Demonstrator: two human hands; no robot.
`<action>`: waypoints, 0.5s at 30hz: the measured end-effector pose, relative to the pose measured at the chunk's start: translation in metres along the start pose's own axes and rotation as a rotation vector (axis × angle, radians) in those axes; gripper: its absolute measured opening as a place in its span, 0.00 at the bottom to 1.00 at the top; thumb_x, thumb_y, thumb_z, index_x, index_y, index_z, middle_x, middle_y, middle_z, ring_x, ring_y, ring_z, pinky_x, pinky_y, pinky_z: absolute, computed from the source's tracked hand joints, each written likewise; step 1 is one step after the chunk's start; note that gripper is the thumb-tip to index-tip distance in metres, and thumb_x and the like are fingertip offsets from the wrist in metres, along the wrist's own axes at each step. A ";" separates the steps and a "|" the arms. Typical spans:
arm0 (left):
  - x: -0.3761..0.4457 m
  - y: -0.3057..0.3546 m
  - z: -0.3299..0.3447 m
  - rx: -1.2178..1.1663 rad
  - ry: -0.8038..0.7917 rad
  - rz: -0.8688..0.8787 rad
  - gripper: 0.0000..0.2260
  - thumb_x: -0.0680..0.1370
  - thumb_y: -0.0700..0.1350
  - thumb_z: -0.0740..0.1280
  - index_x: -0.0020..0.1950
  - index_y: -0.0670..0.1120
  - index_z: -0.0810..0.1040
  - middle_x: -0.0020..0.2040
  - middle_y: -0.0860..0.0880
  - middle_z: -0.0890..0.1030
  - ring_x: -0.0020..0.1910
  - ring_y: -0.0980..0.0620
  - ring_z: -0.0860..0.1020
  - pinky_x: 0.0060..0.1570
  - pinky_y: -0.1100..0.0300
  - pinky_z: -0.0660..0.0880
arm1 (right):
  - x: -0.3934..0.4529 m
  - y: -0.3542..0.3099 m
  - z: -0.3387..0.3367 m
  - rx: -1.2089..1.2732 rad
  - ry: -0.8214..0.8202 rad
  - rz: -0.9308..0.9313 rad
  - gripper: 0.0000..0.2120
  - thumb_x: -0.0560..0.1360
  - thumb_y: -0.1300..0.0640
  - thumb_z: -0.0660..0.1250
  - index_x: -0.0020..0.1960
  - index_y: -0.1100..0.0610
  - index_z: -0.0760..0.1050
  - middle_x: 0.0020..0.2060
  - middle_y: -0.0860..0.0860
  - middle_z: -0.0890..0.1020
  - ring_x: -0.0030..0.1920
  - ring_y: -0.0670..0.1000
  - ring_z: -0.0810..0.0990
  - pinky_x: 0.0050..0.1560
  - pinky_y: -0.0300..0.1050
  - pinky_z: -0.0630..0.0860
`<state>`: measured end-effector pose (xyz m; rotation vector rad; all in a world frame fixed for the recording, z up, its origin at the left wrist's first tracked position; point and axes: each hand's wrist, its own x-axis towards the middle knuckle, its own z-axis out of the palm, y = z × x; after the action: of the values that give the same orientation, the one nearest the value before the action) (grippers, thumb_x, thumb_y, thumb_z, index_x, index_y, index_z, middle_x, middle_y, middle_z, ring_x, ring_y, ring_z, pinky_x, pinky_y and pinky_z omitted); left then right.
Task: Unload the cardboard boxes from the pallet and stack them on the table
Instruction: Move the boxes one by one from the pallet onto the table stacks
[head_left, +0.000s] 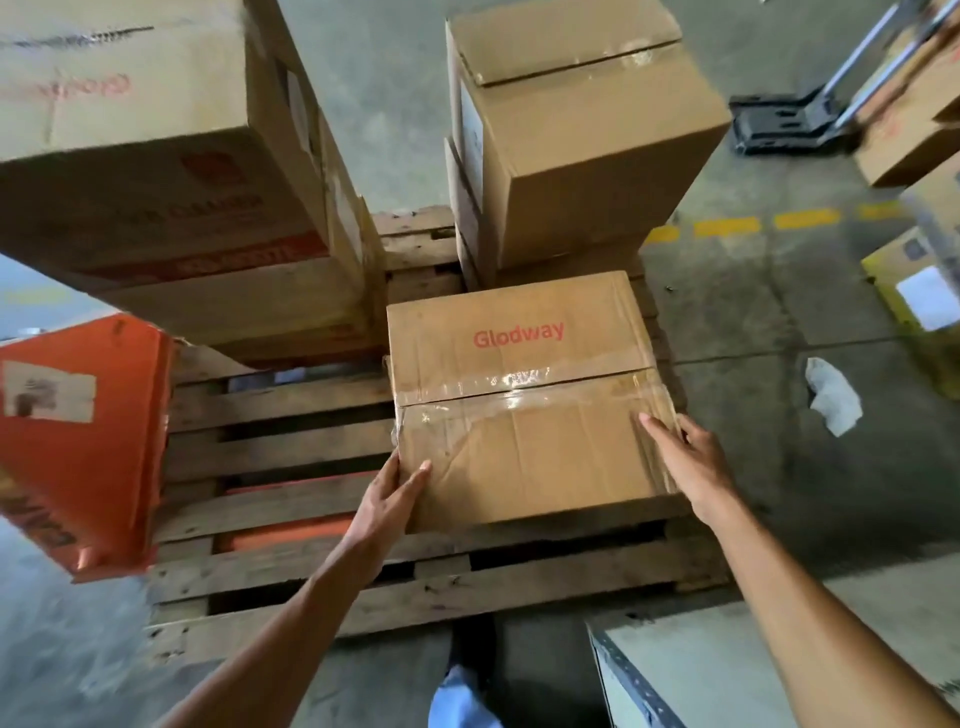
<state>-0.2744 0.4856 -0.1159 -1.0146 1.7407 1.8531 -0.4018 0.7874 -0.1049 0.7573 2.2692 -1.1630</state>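
1. Head view: a taped-shut "Glodway" box (524, 395), contents hidden, sits on the wooden pallet (291, 447), near its front right corner.
2. The left hand (389, 499) holds its near left corner; the right hand (685, 457) lies flat, fingers straight, on its right edge.
3. Taller sealed box stacks (571, 135) stand behind.
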 end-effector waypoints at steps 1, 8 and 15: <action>-0.002 0.004 -0.002 -0.025 -0.004 0.010 0.24 0.78 0.52 0.65 0.73 0.50 0.67 0.63 0.46 0.77 0.58 0.47 0.78 0.43 0.59 0.80 | -0.002 -0.006 -0.006 0.017 -0.013 -0.037 0.34 0.72 0.40 0.69 0.68 0.62 0.71 0.66 0.60 0.75 0.66 0.60 0.73 0.62 0.51 0.69; -0.026 0.066 -0.028 -0.186 0.083 0.044 0.19 0.78 0.48 0.67 0.68 0.55 0.70 0.61 0.46 0.78 0.57 0.45 0.78 0.46 0.54 0.76 | -0.058 -0.062 -0.027 0.221 -0.035 -0.212 0.30 0.74 0.54 0.71 0.73 0.53 0.67 0.66 0.50 0.75 0.61 0.45 0.70 0.59 0.40 0.63; -0.102 0.123 -0.078 -0.190 0.059 0.203 0.22 0.77 0.47 0.68 0.70 0.56 0.68 0.60 0.47 0.78 0.55 0.46 0.79 0.47 0.52 0.78 | -0.160 -0.101 -0.037 0.390 0.020 -0.350 0.28 0.74 0.57 0.71 0.71 0.50 0.69 0.48 0.40 0.79 0.45 0.36 0.75 0.55 0.41 0.68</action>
<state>-0.2778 0.4112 0.0453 -1.0028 1.7857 2.1697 -0.3573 0.7284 0.0736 0.5157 2.2777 -1.8035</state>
